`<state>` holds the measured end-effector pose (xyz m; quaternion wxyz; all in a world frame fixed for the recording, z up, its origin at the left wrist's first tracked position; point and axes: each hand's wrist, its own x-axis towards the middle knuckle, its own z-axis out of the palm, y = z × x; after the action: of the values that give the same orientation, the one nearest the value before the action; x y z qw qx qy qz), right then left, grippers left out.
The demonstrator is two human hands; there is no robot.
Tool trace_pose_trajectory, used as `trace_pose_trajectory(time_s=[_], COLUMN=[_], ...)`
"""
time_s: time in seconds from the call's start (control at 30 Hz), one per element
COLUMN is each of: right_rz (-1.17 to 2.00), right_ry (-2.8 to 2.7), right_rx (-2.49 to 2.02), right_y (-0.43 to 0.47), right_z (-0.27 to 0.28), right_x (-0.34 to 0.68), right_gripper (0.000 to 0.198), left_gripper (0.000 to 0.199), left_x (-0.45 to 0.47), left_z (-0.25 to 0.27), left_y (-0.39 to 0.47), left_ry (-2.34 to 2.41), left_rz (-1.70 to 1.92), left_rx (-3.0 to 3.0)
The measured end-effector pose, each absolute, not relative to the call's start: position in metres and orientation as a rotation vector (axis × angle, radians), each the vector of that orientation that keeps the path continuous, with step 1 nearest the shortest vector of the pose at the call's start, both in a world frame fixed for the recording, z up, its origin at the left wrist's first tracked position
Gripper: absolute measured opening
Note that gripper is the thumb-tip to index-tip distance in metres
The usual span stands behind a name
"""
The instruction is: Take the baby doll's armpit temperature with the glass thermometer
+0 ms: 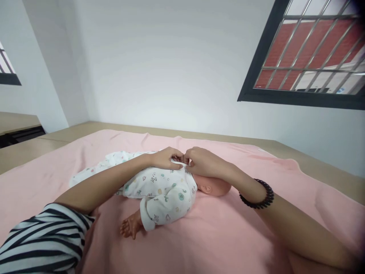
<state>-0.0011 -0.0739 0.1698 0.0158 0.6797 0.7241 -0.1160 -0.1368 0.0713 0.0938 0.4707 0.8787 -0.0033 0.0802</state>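
A baby doll [212, 186] lies on a pink cloth, its head to the right and one arm stretched toward me. It wears a white baby outfit [159, 182] printed with small coloured figures. At the upper chest, near the collar, my left hand [168, 158] pinches the fabric between thumb and fingers. Close beside it, almost touching, my right hand [199, 161] pinches the same outfit at the neckline. That hand and wrist cover the doll's face. Any fastener between the fingertips is too small to make out.
The pink cloth [228, 236] spreads over a wooden-topped table [54, 133] against a white wall. A barred window [308, 57] is at the upper right. Another wooden surface [17, 121] stands at the far left.
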Motion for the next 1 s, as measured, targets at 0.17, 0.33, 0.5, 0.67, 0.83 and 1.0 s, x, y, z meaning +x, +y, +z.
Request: trace_pose_trajectory(time_s=[0.17,0.33,0.5,0.67,0.83,1.0], right_rz=[-0.352,-0.375,-0.381,-0.383,-0.378,-0.406], right_ry=[2.256,2.270,2.241,2.239,2.248,2.315], right_rx=[2.144,2.161,2.190,2.167,2.195,2.175], right_y=[-0.0718,-0.0708,-0.0716,-0.0723,-0.0717,-0.0720], right_z=[0.1669,0.1634,0.1657,0.1702,0.1695,0.1686], right_x=[-0.0004,0.0012,-0.0005,-0.0028,-0.0020,0.0003], right_gripper=[0.012,0.010,0.011,0.010,0.011,0.014], left_gripper=[0.022,0.020,0.019,0.021,0.023,0.025], left_x=[-0.1345,-0.1345,-0.1350,-0.1341,-0.1332,-0.1335], left_z=[0.0886,0.0894,0.0904,0.0894,0.0887,0.0894], left_y=[0.0710,0.0703,0.0712,0.0740,0.0764,0.0785], left_ry=[0.065,0.090,0.091,0.079,0.104,0.095], left_rz=[0.205,0.187,0.163,0.131,0.081,0.038], left_rx=[2.194,2.202,2.171,2.168,2.121,2.124])
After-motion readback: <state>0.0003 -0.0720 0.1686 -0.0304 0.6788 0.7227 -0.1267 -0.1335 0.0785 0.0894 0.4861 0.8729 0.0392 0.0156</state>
